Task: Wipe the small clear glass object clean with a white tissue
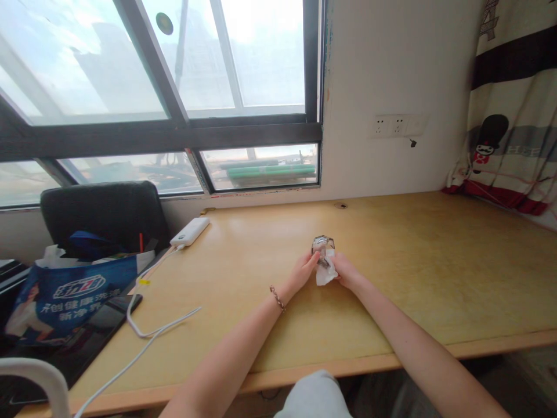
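Observation:
Both hands meet over the middle of the wooden table. My left hand (307,268), with a braided bracelet at its wrist, is closed on the left side of a small dark and silvery shiny object (322,241), its thumb lying on the front. From the right, my right hand (345,270) pinches a crumpled white tissue (325,274) that lies against the lower part of that object. The fingers behind the object are hidden. What exactly the shiny object is, I cannot tell.
On the wooden table (435,261), a white power bank (190,231) sits at the back left, with a white cable (150,334) running to the front left edge. A dark tablet-like slab (96,337), a blue bag (82,296) and a black chair (104,212) are at the left.

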### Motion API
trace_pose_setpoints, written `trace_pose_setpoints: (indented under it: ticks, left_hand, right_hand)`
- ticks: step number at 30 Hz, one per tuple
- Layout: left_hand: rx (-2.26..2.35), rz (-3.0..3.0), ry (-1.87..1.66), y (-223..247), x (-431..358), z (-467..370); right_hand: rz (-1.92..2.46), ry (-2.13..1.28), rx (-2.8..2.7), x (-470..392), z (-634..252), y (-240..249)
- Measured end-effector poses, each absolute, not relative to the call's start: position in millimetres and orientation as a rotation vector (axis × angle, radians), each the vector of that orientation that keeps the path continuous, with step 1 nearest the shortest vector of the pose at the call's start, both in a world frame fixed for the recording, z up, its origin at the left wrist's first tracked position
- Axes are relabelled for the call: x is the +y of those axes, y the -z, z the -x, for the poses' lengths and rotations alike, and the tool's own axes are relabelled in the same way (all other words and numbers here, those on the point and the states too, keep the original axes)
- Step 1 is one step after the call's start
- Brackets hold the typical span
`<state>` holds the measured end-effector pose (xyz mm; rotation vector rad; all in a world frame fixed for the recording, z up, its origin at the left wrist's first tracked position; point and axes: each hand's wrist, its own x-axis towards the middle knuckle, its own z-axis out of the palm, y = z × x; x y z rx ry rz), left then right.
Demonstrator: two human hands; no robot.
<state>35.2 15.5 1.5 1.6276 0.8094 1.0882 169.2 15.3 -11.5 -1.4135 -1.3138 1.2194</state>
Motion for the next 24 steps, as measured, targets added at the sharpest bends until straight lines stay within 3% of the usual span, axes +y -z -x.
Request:
trace_pose_setpoints:
  ticks: [6,9,17,24]
  left_hand:
    - [0.801,-1.376,-1.043,2.6,24.9,-31.6]
    - [0.844,-1.295,-1.008,3.9,26.1,-29.2]
    - [0.913,-1.378,-1.073,-0.4,20.9,-29.8]
    - [0.734,-1.553,-1.104,-7.0,15.9,-36.3]
  right_hand:
    - [1.659,-0.371,-1.58,18.9,-178.8,1.4]
    - [1.652,-0.223,-1.625,16.6,-179.0,-1.8]
    - [1.614,-0.643,-1.661,20.2,-174.5,2.4]
    - [1.639,-0.909,-1.278,20.8,-174.5,8.2]
